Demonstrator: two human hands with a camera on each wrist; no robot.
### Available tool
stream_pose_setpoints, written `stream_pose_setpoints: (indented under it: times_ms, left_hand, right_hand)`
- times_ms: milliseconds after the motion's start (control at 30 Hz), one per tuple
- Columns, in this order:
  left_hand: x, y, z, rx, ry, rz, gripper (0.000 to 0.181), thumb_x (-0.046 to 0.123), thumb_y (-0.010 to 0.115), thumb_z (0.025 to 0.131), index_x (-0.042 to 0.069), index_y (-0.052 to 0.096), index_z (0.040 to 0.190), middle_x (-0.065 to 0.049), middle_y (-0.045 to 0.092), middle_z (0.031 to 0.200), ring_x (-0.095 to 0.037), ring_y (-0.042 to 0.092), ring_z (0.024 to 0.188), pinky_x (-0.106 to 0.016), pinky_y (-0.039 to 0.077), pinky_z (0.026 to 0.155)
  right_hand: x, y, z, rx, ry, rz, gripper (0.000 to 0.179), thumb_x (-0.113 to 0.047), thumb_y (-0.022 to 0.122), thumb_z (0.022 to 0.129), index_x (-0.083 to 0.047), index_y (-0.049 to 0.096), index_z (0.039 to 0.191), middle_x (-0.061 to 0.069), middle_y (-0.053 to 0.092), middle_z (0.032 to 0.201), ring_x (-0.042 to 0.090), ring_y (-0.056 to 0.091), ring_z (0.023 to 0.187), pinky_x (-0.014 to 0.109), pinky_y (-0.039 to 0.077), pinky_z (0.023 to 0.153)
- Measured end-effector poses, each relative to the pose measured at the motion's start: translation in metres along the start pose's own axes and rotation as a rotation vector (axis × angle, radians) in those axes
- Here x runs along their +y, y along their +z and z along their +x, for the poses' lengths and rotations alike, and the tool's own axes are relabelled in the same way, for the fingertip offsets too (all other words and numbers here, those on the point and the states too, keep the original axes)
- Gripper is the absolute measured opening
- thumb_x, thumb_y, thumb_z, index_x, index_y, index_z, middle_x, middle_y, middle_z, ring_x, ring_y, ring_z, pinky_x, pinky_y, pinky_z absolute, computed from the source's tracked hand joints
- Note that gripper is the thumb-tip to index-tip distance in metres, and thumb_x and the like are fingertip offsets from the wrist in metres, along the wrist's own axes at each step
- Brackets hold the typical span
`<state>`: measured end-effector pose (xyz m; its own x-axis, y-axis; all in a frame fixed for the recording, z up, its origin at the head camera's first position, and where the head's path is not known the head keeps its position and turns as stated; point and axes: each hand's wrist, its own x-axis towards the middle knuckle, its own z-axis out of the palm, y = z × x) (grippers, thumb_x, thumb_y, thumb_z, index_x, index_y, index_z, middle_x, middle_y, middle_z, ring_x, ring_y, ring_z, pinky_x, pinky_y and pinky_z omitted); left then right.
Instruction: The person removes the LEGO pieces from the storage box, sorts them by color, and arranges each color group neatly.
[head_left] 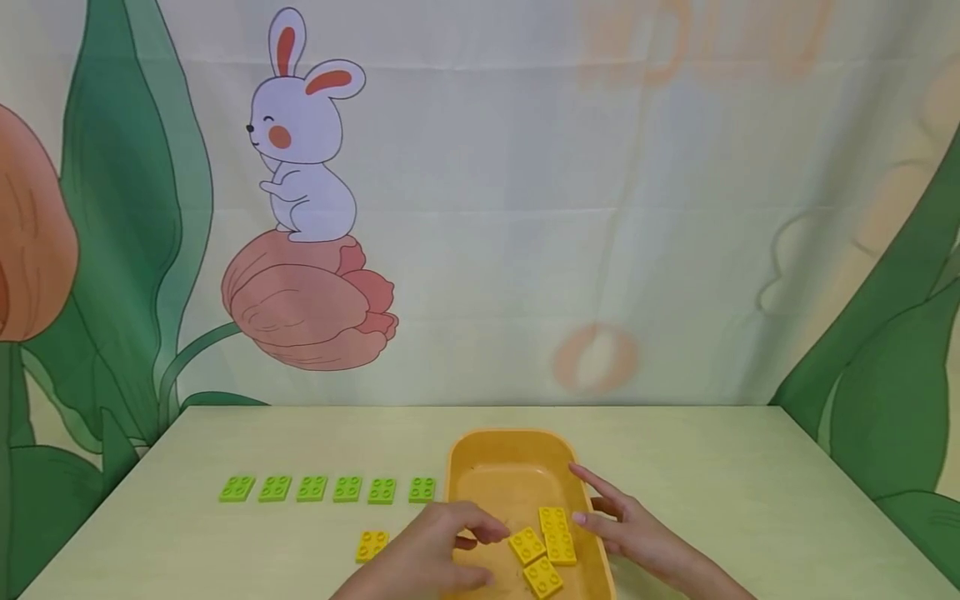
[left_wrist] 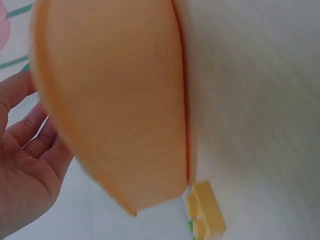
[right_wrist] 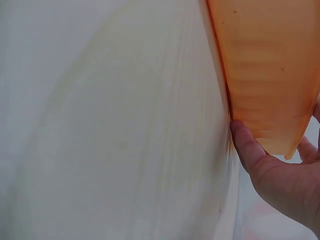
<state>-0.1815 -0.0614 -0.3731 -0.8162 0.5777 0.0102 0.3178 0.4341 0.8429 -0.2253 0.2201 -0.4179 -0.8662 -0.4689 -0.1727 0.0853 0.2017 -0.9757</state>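
Note:
A yellow-orange tray (head_left: 510,450) stands on the table with several yellow toy bricks (head_left: 527,546) lying loose in its right part. Over the tray's left side reaches my left hand (head_left: 442,546), fingers loosely bent, thumb apart and nothing between them. In the left wrist view that hand (left_wrist: 35,160) shows beyond the tray's outer wall (left_wrist: 120,100). My right hand (head_left: 630,529) holds the tray's right wall, thumb over the rim. The right wrist view shows one fingertip (right_wrist: 239,127) low against the outside of that wall.
Green bricks (head_left: 347,489) stand in a spaced row left of the tray. A single yellow brick (head_left: 372,546) sits in front of that row, partly behind my left hand. A printed curtain (head_left: 480,208) with a rabbit hangs behind the table (head_left: 712,467).

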Motion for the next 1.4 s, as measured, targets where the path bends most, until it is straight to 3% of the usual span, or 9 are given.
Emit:
stream_pose_setpoints:
  times_ms: [167,367,533,767,967,1200,1400]
  left_hand:
    - [0.005,0.017,0.013,-0.081,-0.049,-0.018,0.029,0.006,0.072,0.074,0.014,0.066,0.102,0.01,0.063,0.096,-0.01,0.057,0.089,-0.032,0.048,0.082]
    - [0.004,0.031,0.03,-0.156,-0.07,0.052,0.028,0.008,0.073,0.074,0.017,0.067,0.1,0.013,0.062,0.093,-0.005,0.054,0.082,-0.027,0.048,0.078]
    - [0.0,0.039,0.04,-0.194,-0.008,0.167,0.03,0.006,0.073,0.074,0.015,0.068,0.102,0.014,0.063,0.093,0.001,0.053,0.079,-0.02,0.046,0.076]
    - [0.003,0.046,0.043,-0.194,0.039,0.379,0.028,0.013,0.074,0.073,0.018,0.069,0.1,0.016,0.062,0.094,0.003,0.051,0.082,-0.019,0.045,0.078]
    - [0.002,0.048,0.047,-0.198,0.109,0.485,0.03,0.015,0.075,0.072,0.018,0.07,0.101,0.015,0.064,0.095,0.003,0.052,0.083,-0.018,0.044,0.079]
    - [0.001,0.048,0.05,-0.215,0.18,0.523,0.03,0.015,0.077,0.071,0.015,0.071,0.101,0.013,0.065,0.093,0.005,0.052,0.079,-0.014,0.044,0.076]
    - [0.0,0.049,0.05,-0.227,0.169,0.517,0.021,0.013,0.075,0.073,0.017,0.073,0.094,0.014,0.065,0.085,0.003,0.05,0.07,-0.012,0.043,0.07]
  right_hand:
    - [-0.001,0.001,0.0,0.003,-0.004,-0.012,0.066,-0.028,0.05,0.094,-0.015,0.013,0.147,0.032,0.034,0.132,0.025,0.054,0.104,0.044,0.048,0.084]
    - [-0.002,0.001,0.0,0.008,0.0,-0.017,0.066,-0.029,0.051,0.093,-0.015,0.014,0.147,0.031,0.035,0.131,0.025,0.054,0.104,0.044,0.048,0.084]
    - [-0.001,0.0,0.0,-0.013,-0.018,-0.007,0.066,-0.027,0.05,0.094,-0.014,0.013,0.147,0.028,0.039,0.129,0.024,0.054,0.104,0.043,0.048,0.084]
    - [0.001,-0.001,-0.002,-0.033,-0.039,-0.001,0.065,-0.025,0.048,0.095,-0.013,0.01,0.147,0.029,0.037,0.13,0.024,0.054,0.105,0.041,0.048,0.085]
    - [0.002,-0.001,-0.002,-0.041,-0.047,0.004,0.065,-0.024,0.048,0.095,-0.014,0.01,0.147,0.03,0.036,0.13,0.025,0.054,0.106,0.041,0.048,0.085]
    - [0.001,0.0,-0.002,-0.036,-0.043,0.003,0.066,-0.024,0.048,0.095,-0.013,0.01,0.147,0.029,0.037,0.13,0.025,0.054,0.105,0.041,0.048,0.085]
    - [0.001,0.001,-0.003,-0.029,-0.034,-0.004,0.066,-0.025,0.049,0.094,-0.013,0.01,0.147,0.028,0.039,0.129,0.024,0.054,0.104,0.041,0.048,0.085]
